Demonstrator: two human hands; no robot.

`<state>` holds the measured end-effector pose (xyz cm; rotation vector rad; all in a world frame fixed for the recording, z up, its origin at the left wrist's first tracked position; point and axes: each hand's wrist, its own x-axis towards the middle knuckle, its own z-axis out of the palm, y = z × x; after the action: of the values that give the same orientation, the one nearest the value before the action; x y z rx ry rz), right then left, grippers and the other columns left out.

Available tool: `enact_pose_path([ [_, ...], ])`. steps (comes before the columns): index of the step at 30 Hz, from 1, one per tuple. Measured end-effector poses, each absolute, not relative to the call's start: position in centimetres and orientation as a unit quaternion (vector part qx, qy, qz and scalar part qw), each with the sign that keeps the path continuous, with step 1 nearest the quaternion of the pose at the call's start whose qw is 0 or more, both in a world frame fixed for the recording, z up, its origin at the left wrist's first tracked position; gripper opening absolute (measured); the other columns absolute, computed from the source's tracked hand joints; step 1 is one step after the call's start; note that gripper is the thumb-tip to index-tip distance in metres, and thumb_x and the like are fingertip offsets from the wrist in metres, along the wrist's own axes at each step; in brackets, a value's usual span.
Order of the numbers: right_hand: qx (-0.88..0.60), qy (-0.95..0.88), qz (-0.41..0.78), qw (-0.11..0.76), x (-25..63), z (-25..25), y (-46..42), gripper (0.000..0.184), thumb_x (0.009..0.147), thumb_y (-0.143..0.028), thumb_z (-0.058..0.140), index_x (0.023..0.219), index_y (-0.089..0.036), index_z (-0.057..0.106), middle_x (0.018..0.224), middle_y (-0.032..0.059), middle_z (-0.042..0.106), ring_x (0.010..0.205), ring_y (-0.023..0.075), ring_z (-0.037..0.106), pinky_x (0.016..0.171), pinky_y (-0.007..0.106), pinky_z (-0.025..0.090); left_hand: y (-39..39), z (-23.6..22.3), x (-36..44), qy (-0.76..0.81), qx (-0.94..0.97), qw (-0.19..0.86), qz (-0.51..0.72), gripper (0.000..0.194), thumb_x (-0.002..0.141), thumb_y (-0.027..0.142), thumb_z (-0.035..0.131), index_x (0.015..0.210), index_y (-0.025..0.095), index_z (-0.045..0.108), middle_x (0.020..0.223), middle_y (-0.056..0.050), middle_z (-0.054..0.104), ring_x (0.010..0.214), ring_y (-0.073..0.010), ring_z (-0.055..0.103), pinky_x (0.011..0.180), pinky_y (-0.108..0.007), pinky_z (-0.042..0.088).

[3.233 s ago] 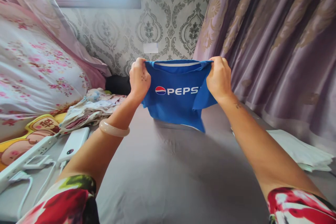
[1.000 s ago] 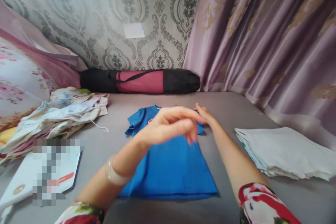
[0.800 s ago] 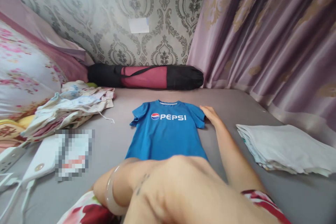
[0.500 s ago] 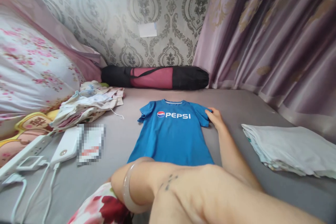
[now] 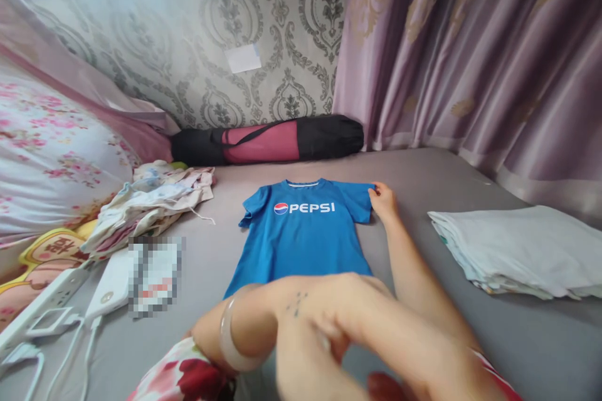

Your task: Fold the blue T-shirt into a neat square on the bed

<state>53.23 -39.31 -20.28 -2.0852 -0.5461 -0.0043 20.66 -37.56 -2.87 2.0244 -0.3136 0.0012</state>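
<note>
A blue T-shirt (image 5: 301, 244) with a white "PEPSI" print lies front up on the grey bed sheet, its collar toward the wall. My right hand (image 5: 384, 202) pinches the end of its right-side sleeve between thumb and fingers. The left-side sleeve is a little crumpled. Large and close to the camera, my left hand (image 5: 324, 310) is held above the shirt's lower part and hides the hem. Its thumb and forefinger are spread apart, nothing shows between them, and their tips run out of view. A pale bangle (image 5: 228, 338) circles that wrist.
At right lies a folded stack of white cloth (image 5: 512, 250). Crumpled clothes (image 5: 155, 200), a power strip (image 5: 51, 301) with cables and a white power bank (image 5: 113, 282) are at left. A black and pink rolled bag (image 5: 268, 141) lies against the wall.
The view has shifted and tilted slightly. The sleeve in my right hand is drawn out straighter. My left hand has turned, and a gap between thumb and forefinger now shows.
</note>
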Motion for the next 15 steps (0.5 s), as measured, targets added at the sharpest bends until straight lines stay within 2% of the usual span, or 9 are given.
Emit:
enact_pose_path([
  [3,-0.879,-0.197,0.032,0.432,53.3,-20.2,-39.6,0.035,0.089,-0.026,0.047,0.116,-0.013,0.066,0.111,0.0136,0.071,0.105,0.0212,0.066,0.092,0.030,0.048,-35.1,-5.1,26.3,-0.168,0.839,0.514,-0.060,0.054,0.073,0.071,0.058,0.091,0.023,0.076,0.075,-0.005,0.070,0.065,-0.0127,0.063,0.057,-0.022,0.049],
  [4,-0.883,-0.195,0.038,0.426,53.3,-20.1,-39.6,0.034,0.091,-0.027,0.046,0.114,-0.014,0.067,0.110,0.0124,0.071,0.104,0.0203,0.066,0.090,0.028,0.048,-33.7,-6.3,28.2,-0.150,0.841,0.515,-0.078,0.051,0.078,0.065,0.058,0.091,0.019,0.074,0.077,-0.006,0.071,0.066,-0.0130,0.063,0.060,-0.022,0.050],
  [5,-0.884,-0.195,0.043,0.423,53.3,-20.1,-39.6,0.034,0.092,-0.029,0.045,0.111,-0.015,0.068,0.108,0.0110,0.072,0.101,0.0196,0.067,0.087,0.027,0.049,-32.0,-7.7,30.1,-0.081,0.855,0.511,-0.042,0.048,0.082,0.059,0.055,0.089,0.015,0.073,0.075,-0.006,0.070,0.065,-0.0130,0.062,0.060,-0.022,0.049],
  [7,-0.889,-0.192,0.050,0.413,53.3,-19.9,-39.6,0.033,0.093,-0.032,0.044,0.105,-0.016,0.071,0.101,0.0090,0.074,0.095,0.0193,0.069,0.081,0.026,0.049,-28.0,-10.5,33.5,0.125,0.888,0.436,0.083,0.039,0.088,0.046,0.051,0.085,0.012,0.072,0.074,-0.006,0.070,0.068,-0.0148,0.062,0.062,-0.023,0.048],
  [9,-0.898,-0.185,0.055,0.396,53.2,-19.6,-39.5,0.033,0.092,-0.034,0.046,0.099,-0.016,0.072,0.094,0.0095,0.075,0.091,0.0210,0.069,0.078,0.026,0.049,-24.1,-12.8,36.1,0.294,0.885,0.329,0.147,0.029,0.089,0.032,0.050,0.092,0.014,0.073,0.087,-0.007,0.073,0.082,-0.0176,0.065,0.072,-0.025,0.048],
  [11,-0.907,-0.177,0.053,0.377,53.0,-19.2,-39.3,0.032,0.092,-0.035,0.048,0.096,-0.016,0.073,0.092,0.0112,0.074,0.091,0.0233,0.069,0.078,0.028,0.049,-21.3,-14.3,37.8,0.365,0.874,0.288,0.138,0.025,0.088,0.025,0.051,0.097,0.018,0.073,0.096,-0.007,0.074,0.095,-0.0198,0.065,0.079,-0.026,0.048],
  [15,-0.922,-0.164,0.038,0.347,52.3,-18.5,-38.8,0.031,0.093,-0.033,0.046,0.095,-0.016,0.073,0.096,0.0141,0.073,0.098,0.0257,0.068,0.081,0.029,0.047,-19.6,-15.6,39.8,0.414,0.862,0.270,0.111,0.024,0.086,0.032,0.056,0.097,0.022,0.074,0.105,-0.009,0.074,0.111,-0.0284,0.061,0.092,-0.039,0.045],
])
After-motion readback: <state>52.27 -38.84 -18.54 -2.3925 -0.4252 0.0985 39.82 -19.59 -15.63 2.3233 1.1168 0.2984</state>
